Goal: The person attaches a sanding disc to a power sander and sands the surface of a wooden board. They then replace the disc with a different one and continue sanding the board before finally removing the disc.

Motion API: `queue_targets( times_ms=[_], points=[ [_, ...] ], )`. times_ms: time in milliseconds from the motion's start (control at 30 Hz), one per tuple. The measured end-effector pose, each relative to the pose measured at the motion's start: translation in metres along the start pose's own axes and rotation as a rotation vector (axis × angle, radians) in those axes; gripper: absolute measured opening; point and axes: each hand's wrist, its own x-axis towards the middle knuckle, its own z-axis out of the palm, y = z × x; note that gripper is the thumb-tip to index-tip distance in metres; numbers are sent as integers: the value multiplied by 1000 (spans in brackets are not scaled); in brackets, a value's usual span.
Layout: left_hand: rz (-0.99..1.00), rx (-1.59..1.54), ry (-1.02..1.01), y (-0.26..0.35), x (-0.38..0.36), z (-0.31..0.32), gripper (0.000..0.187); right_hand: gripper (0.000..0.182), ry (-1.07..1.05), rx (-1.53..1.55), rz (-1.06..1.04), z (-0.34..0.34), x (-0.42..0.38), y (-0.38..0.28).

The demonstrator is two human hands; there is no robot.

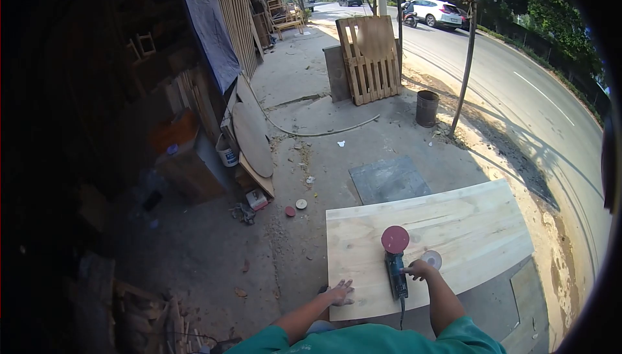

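Note:
A pale wooden board (463, 214) lies in front of me. My left hand (339, 293) rests flat on its near left part, fingers spread, holding nothing. On the board lies a dark green angle grinder (394, 275) with its cord toward me. Its red sanding disc (395, 240) faces up. My right hand (422, 270) is at the grinder's right side, with a finger stretched out to its body and not wrapped round it. Just beyond that hand sits a round grey disc (433, 260), partly covered by it.
A grey sheet (389, 180) lies on the ground beyond the board. Two small discs, one red (290, 211) and one pale (301, 204), lie to the left. Farther off stand a wooden pallet (370, 62), a rusty bucket (426, 109) and a round panel (251, 140). A road (538, 88) runs along the right.

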Motion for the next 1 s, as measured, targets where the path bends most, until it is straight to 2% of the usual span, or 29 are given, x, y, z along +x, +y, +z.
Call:
queue_targets(
  times_ms=[67,167,267,300,367,467,600,667,733,767,867,900,1000],
  points=[
    [-7,-3,-16,3,-1,-3,82,99,151,-80,-168,48,5,15],
    [-45,25,-55,19,-18,-20,77,118,381,52,-116,85,5,12],
    [-1,57,7,3,-1,-2,78,123,400,14,-98,96,14,-2],
    [-22,72,-13,15,-12,-9,77,112,408,69,-83,96,19,-9],
    [-68,102,-51,38,-30,-25,77,107,405,74,-74,95,22,-20],
    [21,66,-4,34,-25,-8,75,98,388,109,-46,92,23,-36],
    [157,-108,19,50,-26,-10,72,90,237,63,-87,78,29,-38],
    [138,-206,-16,75,-36,-23,75,86,73,318,-136,70,33,-23],
    [200,-227,63,94,-38,-26,94,66,-53,655,-230,79,26,-8],
    [195,-285,97,110,-44,-31,104,51,-284,1003,-260,79,-2,-3],
    [169,-382,37,155,-47,-35,116,45,-29,1231,-344,97,-43,13],
    [176,-439,33,167,-48,-30,119,50,146,1253,-358,102,-55,16],
    [306,-298,139,200,-44,-19,117,45,372,1469,-406,112,-79,27]
  ],
)
